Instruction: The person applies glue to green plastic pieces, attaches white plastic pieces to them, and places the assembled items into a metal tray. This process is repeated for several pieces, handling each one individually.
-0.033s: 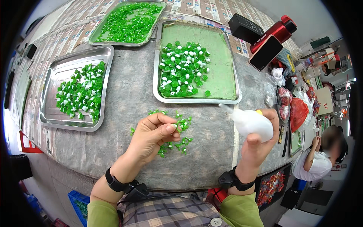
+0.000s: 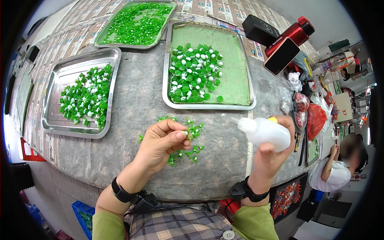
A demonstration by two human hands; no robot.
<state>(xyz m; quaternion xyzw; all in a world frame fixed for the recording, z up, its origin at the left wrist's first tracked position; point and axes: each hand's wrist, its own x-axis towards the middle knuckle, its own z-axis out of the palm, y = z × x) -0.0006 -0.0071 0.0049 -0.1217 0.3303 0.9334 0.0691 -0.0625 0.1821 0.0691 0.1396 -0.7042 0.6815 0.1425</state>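
Note:
My left hand (image 2: 162, 144) is closed in a pinch on a small green plastic piece with a white spot, mostly hidden by the fingertips. Around it on the grey table cover lie several small green branching pieces (image 2: 195, 131). My right hand (image 2: 276, 150) grips a white squeeze bottle (image 2: 266, 134), tipped over so its thin clear nozzle points left toward the pinched piece. The nozzle tip stays apart from my left hand. Something yellow (image 2: 273, 119) shows by my right fingers. Beyond, a metal tray (image 2: 208, 106) with a green lining holds many green and white bead-like pieces (image 2: 192, 74).
Left stands a metal tray (image 2: 76, 132) of green and white pieces; behind it, another tray (image 2: 120, 46) of green pieces. A phone (image 2: 282, 56) leans on a red bottle (image 2: 296, 34) beside a black box (image 2: 260, 30). A co-worker in white (image 2: 330, 174) sits far right.
The white bottle has tipped a little further, its nozzle swinging left and slightly down. My left hand and the pieces on the table look unchanged.

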